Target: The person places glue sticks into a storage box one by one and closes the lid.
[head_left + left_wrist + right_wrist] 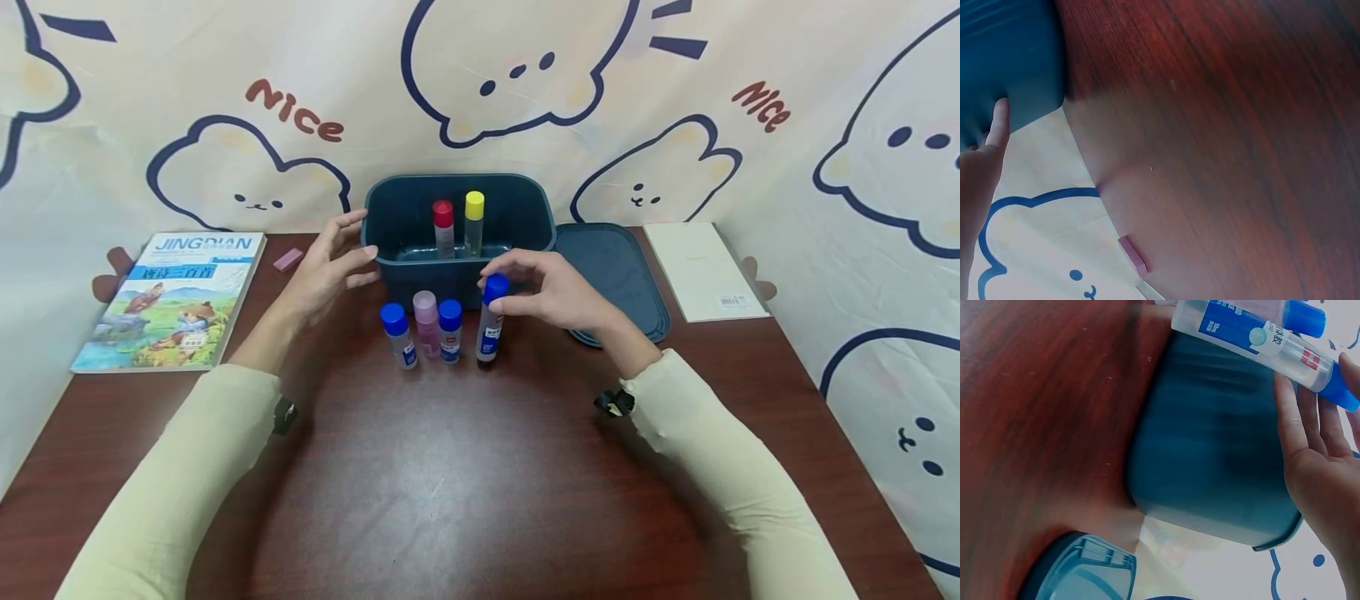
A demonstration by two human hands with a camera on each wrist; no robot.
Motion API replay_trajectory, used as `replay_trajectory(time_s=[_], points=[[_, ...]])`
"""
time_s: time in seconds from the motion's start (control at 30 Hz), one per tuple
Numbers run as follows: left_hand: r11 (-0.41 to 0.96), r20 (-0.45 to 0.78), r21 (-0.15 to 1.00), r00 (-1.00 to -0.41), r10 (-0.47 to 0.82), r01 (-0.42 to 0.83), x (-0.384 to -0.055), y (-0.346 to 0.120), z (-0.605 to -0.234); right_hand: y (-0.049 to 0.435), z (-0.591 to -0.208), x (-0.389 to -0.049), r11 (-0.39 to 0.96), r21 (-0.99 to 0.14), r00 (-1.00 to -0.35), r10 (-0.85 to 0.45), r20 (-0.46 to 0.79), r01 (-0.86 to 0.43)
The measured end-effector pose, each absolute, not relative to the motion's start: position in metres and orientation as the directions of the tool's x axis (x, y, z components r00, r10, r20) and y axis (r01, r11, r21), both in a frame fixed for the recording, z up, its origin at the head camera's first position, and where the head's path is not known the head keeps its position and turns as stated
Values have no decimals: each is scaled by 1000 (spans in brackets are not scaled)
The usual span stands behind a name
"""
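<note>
My right hand (pixel 551 292) holds a clear glue bottle (pixel 489 335) by its blue cap, tilted a little, in front of a dark teal bin (pixel 397 279). In the right wrist view the glue bottle (pixel 1235 328) has a blue and white label; fingers and thumb are at its cap. My left hand (pixel 330 262) touches the bin's left end with loosely bent fingers. Left of the held bottle stand two shorter blue-capped bottles (pixel 401 337) (pixel 450 333) and a pink bottle (pixel 427 323). Inside the bin stand a red-capped bottle (pixel 444 229) and a yellow-capped bottle (pixel 473 225).
The bin's lid (pixel 615 279) lies to its right, beside a cream-coloured book (pixel 701 271). An illustrated book (pixel 172 300) lies at the left, with a small pink block (pixel 288 260) near it. A printed cloth (pixel 510 108) hangs behind the brown table (pixel 435 483).
</note>
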State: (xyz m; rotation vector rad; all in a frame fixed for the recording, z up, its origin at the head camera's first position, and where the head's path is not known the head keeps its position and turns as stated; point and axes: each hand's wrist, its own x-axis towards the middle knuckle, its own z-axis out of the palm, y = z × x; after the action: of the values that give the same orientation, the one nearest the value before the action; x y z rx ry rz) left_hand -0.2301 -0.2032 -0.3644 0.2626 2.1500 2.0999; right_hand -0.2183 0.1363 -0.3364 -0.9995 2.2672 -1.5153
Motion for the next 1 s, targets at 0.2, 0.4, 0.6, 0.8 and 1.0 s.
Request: replay_trajectory(time_s=[0.2, 0.4, 0.6, 0.8, 1.0], points=[[23, 34, 999, -977, 210, 40, -230, -203, -365, 137, -332, -220, 212, -878, -747, -629, 213, -429], [26, 31, 999, -977, 210, 38, -231, -202, -365, 137, -328, -219, 197, -874, -751, -613, 244, -445], [28, 36, 999, -977, 209, 43, -231, -202, -365, 140, -322, -222, 152, -869, -756, -577, 309, -471], [31, 36, 999, -977, 212, 44, -231, -202, -364, 142, -315, -225, 127, -870, -772, -535, 344, -476], [29, 39, 999, -977, 210, 46, -230, -203, -364, 140, -313, -228, 109, -877, -788, -502, 358, -468]])
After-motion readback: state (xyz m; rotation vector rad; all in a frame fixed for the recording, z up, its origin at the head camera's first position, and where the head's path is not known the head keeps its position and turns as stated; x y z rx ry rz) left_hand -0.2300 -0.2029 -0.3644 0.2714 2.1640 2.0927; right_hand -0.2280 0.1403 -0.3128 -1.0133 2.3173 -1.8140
